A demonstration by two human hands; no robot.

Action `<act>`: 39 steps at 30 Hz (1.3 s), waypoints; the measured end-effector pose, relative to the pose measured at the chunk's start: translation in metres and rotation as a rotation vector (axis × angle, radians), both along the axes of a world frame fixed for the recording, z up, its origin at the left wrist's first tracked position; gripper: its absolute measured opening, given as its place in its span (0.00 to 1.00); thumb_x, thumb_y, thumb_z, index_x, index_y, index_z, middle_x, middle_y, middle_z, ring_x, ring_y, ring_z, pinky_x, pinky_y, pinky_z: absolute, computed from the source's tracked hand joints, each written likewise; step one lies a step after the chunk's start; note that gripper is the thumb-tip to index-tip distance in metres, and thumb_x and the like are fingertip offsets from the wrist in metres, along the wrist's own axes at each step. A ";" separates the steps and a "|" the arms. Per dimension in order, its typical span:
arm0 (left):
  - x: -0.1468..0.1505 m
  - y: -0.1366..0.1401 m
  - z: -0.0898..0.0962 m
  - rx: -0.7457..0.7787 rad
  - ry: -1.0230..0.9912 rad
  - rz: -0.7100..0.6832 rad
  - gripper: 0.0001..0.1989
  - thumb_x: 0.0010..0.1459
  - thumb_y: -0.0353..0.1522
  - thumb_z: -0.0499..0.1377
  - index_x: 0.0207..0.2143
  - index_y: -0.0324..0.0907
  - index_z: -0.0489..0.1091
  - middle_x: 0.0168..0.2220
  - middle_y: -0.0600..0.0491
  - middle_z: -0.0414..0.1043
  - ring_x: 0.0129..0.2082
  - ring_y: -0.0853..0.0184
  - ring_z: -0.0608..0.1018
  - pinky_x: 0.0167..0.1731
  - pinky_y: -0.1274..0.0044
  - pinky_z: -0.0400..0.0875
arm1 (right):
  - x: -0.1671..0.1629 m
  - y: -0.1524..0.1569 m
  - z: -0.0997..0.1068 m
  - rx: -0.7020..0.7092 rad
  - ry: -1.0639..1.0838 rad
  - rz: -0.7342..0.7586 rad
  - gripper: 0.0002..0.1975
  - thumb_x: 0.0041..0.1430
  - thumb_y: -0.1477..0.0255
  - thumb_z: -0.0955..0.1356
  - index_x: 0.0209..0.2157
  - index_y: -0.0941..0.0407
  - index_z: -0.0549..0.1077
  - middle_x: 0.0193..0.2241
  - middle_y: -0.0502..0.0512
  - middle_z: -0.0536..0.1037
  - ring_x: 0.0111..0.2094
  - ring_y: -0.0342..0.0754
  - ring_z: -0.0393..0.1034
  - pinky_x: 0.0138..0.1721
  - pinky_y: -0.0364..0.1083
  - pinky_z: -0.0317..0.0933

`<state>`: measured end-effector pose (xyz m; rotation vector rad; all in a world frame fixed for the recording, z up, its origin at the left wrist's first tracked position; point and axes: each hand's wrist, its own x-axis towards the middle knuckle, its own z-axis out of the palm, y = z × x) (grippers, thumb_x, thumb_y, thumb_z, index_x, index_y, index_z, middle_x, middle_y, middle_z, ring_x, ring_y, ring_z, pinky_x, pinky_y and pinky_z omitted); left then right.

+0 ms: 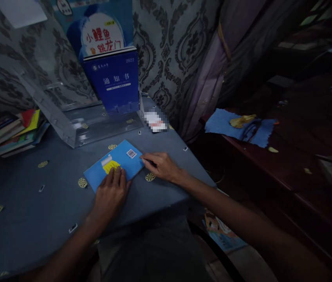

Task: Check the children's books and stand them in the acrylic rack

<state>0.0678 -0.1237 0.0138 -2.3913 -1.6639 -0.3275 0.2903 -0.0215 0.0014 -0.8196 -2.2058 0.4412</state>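
A light blue book (131,166) with a barcode and a yellow-and-white picture lies at a slant on the table, cover closed. My left hand (112,187) rests flat on its lower part, fingers stretched over the yellow picture. At the book's right corner, my right hand (160,164) pinches the edge between thumb and forefinger. Just behind the book stands a clear plastic rack (107,131). It holds a dark blue booklet (116,96) marked 2022, and a larger teal picture book (73,33) leans behind that booklet.
A pile of books (16,131) sits at the table's left. Beside the rack lies a blurred white card (157,121). The grey-blue tablecloth (36,211) covers the table up to a patterned wall. To the right, a dark red bench (260,168) carries a blue cloth (219,122).
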 end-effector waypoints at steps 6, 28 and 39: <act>-0.041 -0.015 0.019 -0.082 -0.082 -0.130 0.25 0.69 0.47 0.53 0.58 0.40 0.71 0.58 0.41 0.75 0.59 0.53 0.76 0.55 0.63 0.75 | 0.002 -0.008 -0.003 0.073 -0.083 -0.010 0.13 0.71 0.71 0.62 0.46 0.55 0.78 0.38 0.58 0.84 0.38 0.51 0.79 0.42 0.48 0.72; -0.079 -0.028 0.001 -0.004 -0.156 -0.157 0.20 0.70 0.44 0.53 0.54 0.45 0.75 0.53 0.45 0.79 0.54 0.53 0.79 0.52 0.60 0.75 | -0.023 0.014 -0.014 0.030 -0.137 0.049 0.19 0.69 0.70 0.62 0.58 0.55 0.72 0.56 0.63 0.78 0.63 0.61 0.66 0.60 0.67 0.62; -0.078 -0.025 0.010 0.118 -0.029 -0.228 0.18 0.72 0.38 0.51 0.52 0.41 0.76 0.50 0.47 0.81 0.50 0.58 0.81 0.48 0.66 0.77 | -0.039 -0.014 -0.004 0.042 -0.060 0.239 0.16 0.70 0.72 0.63 0.55 0.57 0.75 0.50 0.64 0.81 0.59 0.56 0.70 0.59 0.62 0.64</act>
